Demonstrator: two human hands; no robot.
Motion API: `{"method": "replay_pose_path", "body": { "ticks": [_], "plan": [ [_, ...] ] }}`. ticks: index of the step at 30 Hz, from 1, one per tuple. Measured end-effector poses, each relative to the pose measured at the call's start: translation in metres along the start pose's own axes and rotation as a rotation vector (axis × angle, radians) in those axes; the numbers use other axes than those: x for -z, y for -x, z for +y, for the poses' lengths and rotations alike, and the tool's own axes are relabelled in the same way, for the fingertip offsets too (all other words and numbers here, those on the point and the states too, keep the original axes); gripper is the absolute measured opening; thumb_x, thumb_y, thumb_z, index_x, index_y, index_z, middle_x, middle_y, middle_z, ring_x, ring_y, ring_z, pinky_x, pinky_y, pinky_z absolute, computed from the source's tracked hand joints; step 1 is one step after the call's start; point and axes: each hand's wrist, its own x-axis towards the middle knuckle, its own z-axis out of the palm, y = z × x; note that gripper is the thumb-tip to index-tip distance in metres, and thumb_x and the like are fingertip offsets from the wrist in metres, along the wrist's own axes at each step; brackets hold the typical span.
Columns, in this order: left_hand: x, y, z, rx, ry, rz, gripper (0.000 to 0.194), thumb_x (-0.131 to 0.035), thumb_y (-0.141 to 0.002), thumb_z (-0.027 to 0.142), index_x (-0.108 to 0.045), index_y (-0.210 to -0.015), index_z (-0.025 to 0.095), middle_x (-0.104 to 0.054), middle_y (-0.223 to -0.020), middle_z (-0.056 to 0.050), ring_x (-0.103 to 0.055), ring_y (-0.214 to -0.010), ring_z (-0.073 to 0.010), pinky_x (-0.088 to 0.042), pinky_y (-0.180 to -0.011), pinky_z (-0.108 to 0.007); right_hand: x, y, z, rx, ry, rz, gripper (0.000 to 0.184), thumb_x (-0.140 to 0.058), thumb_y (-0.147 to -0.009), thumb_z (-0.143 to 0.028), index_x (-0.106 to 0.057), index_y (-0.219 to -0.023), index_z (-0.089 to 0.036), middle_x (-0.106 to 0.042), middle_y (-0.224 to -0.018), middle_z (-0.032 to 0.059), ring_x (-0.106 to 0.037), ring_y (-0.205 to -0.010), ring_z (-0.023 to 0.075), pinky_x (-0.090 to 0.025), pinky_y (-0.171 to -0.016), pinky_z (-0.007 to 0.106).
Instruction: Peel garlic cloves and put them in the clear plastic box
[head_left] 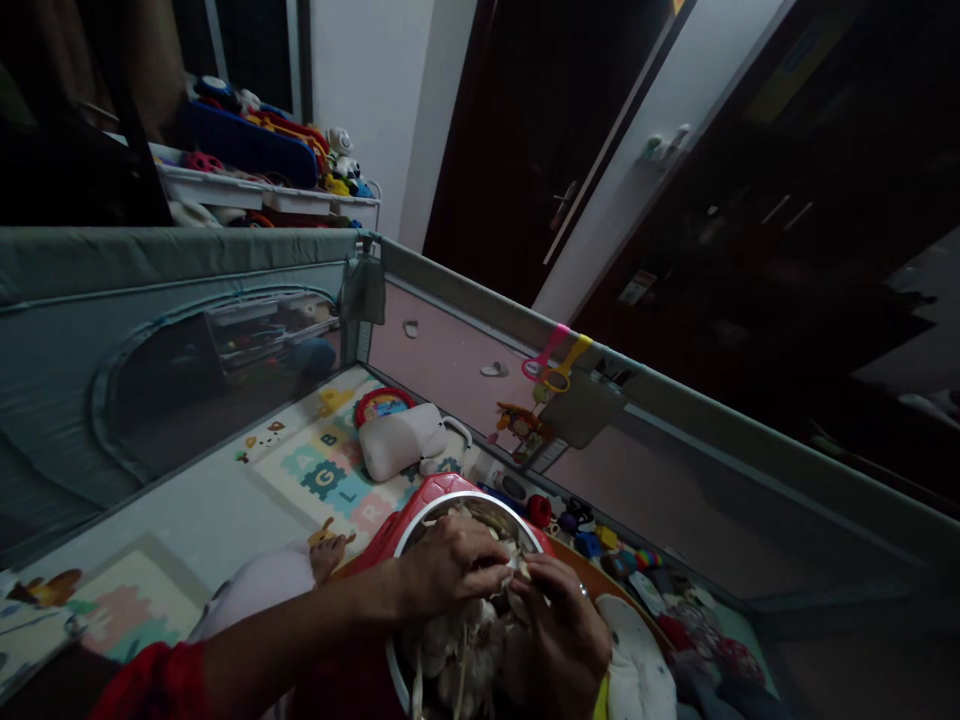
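Note:
My left hand and my right hand meet above a metal bowl. Fingertips of both are pinched together on a small pale piece of garlic, mostly covered by the fingers. Whole garlic bulbs with papery skins and dry stalks fill the bowl below. A ring shows on a finger of the right hand. The bowl rests in or on a red plastic thing, whose lower part is hidden by my arm and the bowl.
A bare foot of another person lies left of the bowl. On the patterned mat are a white cushion-like object and a red round toy. Several toys lie to the right. A padded playpen rail surrounds the mat.

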Motion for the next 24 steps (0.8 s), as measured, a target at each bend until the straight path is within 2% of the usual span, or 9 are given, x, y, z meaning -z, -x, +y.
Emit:
{"method": "replay_pose_path", "body": {
  "ticks": [2, 5, 11, 14, 18, 21, 24],
  "plan": [
    [0.002, -0.001, 0.003, -0.004, 0.059, -0.001, 0.017, -0.055, -0.085, 0.026, -0.069, -0.082, 0.015, -0.07, -0.073, -0.003, -0.064, -0.069, -0.0146, -0.045, -0.068, -0.022, -0.002, -0.001, 0.0, 0.162, 0.11, -0.021, 0.008, -0.067, -0.075, -0.018, -0.069, -0.082, -0.02, -0.073, -0.08, 0.0052, -0.069, -0.072, 0.0197, -0.057, -0.062, 0.027],
    [0.003, 0.0, 0.002, -0.005, 0.069, -0.017, 0.021, -0.053, -0.087, 0.025, -0.069, -0.08, 0.014, -0.07, -0.072, -0.004, -0.063, -0.067, -0.0143, -0.045, -0.066, -0.021, -0.003, -0.002, -0.002, 0.311, 0.228, -0.032, 0.009, -0.064, -0.079, -0.018, -0.067, -0.087, -0.021, -0.073, -0.081, 0.0047, -0.07, -0.071, 0.0181, -0.058, -0.06, 0.025],
    [-0.004, 0.004, -0.003, -0.035, 0.031, -0.025, 0.024, -0.047, -0.088, 0.021, -0.067, -0.078, 0.014, -0.068, -0.069, -0.004, -0.061, -0.063, -0.0133, -0.043, -0.063, -0.021, -0.005, -0.001, -0.004, 0.396, 0.299, -0.027, 0.009, -0.06, -0.083, -0.018, -0.066, -0.089, -0.019, -0.073, -0.081, 0.0062, -0.071, -0.07, 0.0172, -0.057, -0.059, 0.023],
    [-0.008, 0.005, -0.003, -0.052, -0.023, 0.001, 0.022, -0.046, -0.087, 0.02, -0.066, -0.079, 0.014, -0.067, -0.068, -0.004, -0.061, -0.063, -0.0137, -0.043, -0.063, -0.021, -0.005, 0.002, 0.001, 0.395, 0.344, 0.002, 0.009, -0.058, -0.084, -0.021, -0.067, -0.088, -0.02, -0.074, -0.08, 0.0058, -0.071, -0.069, 0.0174, -0.057, -0.058, 0.023],
    [-0.011, 0.005, -0.002, -0.086, -0.104, 0.066, 0.023, -0.044, -0.087, 0.02, -0.064, -0.077, 0.014, -0.067, -0.066, -0.005, -0.062, -0.063, -0.0151, -0.044, -0.063, -0.023, -0.002, 0.006, 0.006, 0.354, 0.354, -0.054, 0.011, -0.06, -0.084, -0.023, -0.069, -0.09, -0.02, -0.075, -0.084, 0.0063, -0.071, -0.074, 0.0187, -0.058, -0.063, 0.024],
    [-0.01, 0.005, -0.001, -0.091, -0.096, 0.107, 0.02, -0.045, -0.086, 0.018, -0.063, -0.078, 0.015, -0.068, -0.069, -0.005, -0.063, -0.065, -0.0153, -0.044, -0.064, -0.023, -0.001, 0.006, 0.004, 0.23, 0.249, -0.064, 0.008, -0.064, -0.08, -0.021, -0.07, -0.086, -0.021, -0.074, -0.081, 0.0054, -0.071, -0.073, 0.0192, -0.057, -0.065, 0.026],
    [-0.009, 0.004, 0.003, -0.068, -0.056, 0.135, 0.018, -0.046, -0.084, 0.015, -0.062, -0.077, 0.015, -0.068, -0.069, -0.004, -0.063, -0.064, -0.0146, -0.045, -0.063, -0.023, -0.002, 0.003, -0.001, 0.004, 0.026, -0.038, 0.004, -0.071, -0.073, -0.023, -0.07, -0.076, -0.021, -0.073, -0.075, 0.0043, -0.069, -0.069, 0.0201, -0.057, -0.065, 0.029]
  ]
}}
